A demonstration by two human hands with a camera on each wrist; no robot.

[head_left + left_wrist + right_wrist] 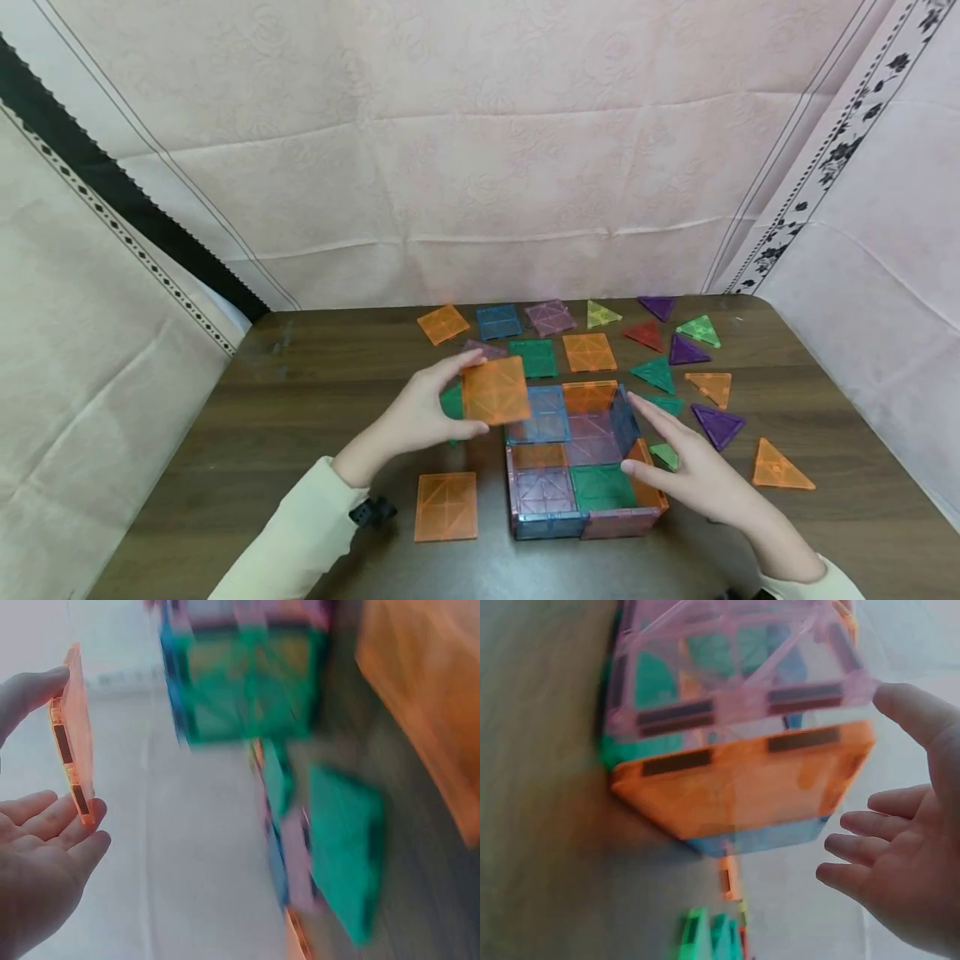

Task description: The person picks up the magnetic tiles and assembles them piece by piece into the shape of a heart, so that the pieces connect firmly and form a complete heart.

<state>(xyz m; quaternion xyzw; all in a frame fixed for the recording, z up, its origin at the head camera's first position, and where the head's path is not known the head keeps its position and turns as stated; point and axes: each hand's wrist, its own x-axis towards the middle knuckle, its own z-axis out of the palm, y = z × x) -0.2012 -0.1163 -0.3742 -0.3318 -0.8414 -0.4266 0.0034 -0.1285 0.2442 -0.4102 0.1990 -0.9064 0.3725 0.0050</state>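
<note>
My left hand (415, 415) pinches an orange square magnetic tile (497, 392) by its edges, thumb on one side and fingers on the other. The left wrist view shows this tile edge-on, raised off the table. Beside it stands a low box built of see-through square tiles, with a blue tile (547, 414) at its back left and a green tile (606, 487) at the front right. My right hand (701, 475) is at the box's right side, fingers extended. In the right wrist view its thumb is by a corner of a pink-purple tile (739, 712), above a leaning orange tile (742, 784).
A loose orange square (446, 507) lies left of the box. Behind it are more squares, including a green one (534, 357) and an orange one (589, 352). Several triangles, such as a purple one (718, 425) and an orange one (778, 467), spread to the right.
</note>
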